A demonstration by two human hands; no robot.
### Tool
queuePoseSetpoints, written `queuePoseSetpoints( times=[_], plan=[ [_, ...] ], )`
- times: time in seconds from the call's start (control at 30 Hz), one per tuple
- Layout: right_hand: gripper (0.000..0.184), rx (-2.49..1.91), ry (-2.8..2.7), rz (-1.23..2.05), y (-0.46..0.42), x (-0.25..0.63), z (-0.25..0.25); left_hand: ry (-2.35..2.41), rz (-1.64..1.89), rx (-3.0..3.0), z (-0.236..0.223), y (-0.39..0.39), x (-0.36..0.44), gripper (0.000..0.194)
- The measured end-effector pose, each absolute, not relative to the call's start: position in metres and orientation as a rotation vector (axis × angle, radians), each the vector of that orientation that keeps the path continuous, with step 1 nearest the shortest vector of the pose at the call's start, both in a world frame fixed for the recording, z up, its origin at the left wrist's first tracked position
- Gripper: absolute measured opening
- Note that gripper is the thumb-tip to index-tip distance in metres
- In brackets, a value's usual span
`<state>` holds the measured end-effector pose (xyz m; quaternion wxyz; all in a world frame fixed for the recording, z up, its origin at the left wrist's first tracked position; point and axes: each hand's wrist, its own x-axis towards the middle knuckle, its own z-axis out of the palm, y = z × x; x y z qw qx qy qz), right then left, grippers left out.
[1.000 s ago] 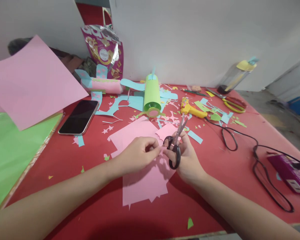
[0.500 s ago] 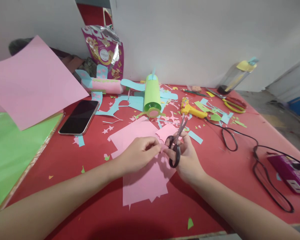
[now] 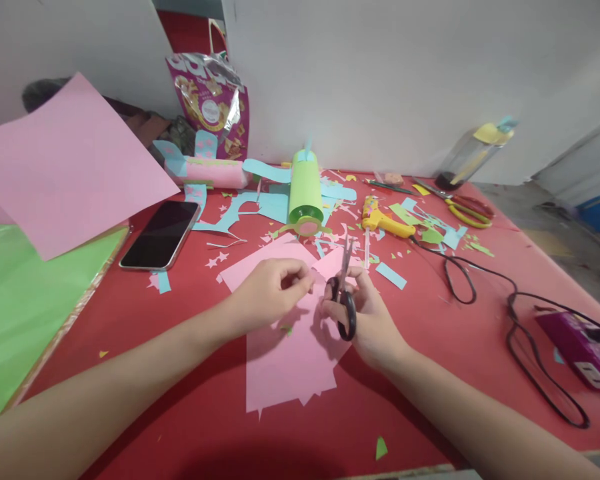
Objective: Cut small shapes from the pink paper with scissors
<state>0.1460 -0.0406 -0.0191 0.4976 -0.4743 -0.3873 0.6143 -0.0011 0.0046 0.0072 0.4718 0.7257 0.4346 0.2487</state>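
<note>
My left hand [image 3: 275,293] hovers over cut pink paper [image 3: 285,373], thumb and fingertips pinched together. Whatever they hold, if anything, is too small to make out. Black-handled scissors [image 3: 349,313] are in my right hand [image 3: 375,320], with its fingers around the handles and the blades pointing up and away. A smaller pink piece [image 3: 327,262] lies behind the scissors. On the paper beneath my left hand is a small green scrap [image 3: 287,329]. Farther back stands a light green cylinder [image 3: 305,183] with blue paper attached, beside a pink tube [image 3: 220,175] with blue fins.
A phone [image 3: 160,235] lies left, near a large pink sheet [image 3: 80,173] and a green sheet [image 3: 35,293]. To the right are a yellow glue gun [image 3: 387,221], its black cord, red-and-yellow-handled scissors [image 3: 470,210] and a purple power box [image 3: 580,350]. Paper scraps litter the back.
My hands have moved apart, the left slightly up and left. The small pink piece between my fingers no longer shows. The scissors have turned more upright.
</note>
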Motion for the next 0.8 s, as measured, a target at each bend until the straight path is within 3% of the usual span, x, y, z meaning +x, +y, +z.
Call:
queuePoseSetpoints(
  times=[0.33,0.8],
  plan=[
    [0.034,-0.871,-1.024,1.859,-0.046,0.148,-0.016,1.107,0.764,1.605,0.026,0.015,-0.016,0.02],
    [0.04,-0.846,-1.178,1.915,-0.047,0.151,-0.014,1.058,0.568,1.888,0.016,0.014,-0.013,0.018]
  ],
)
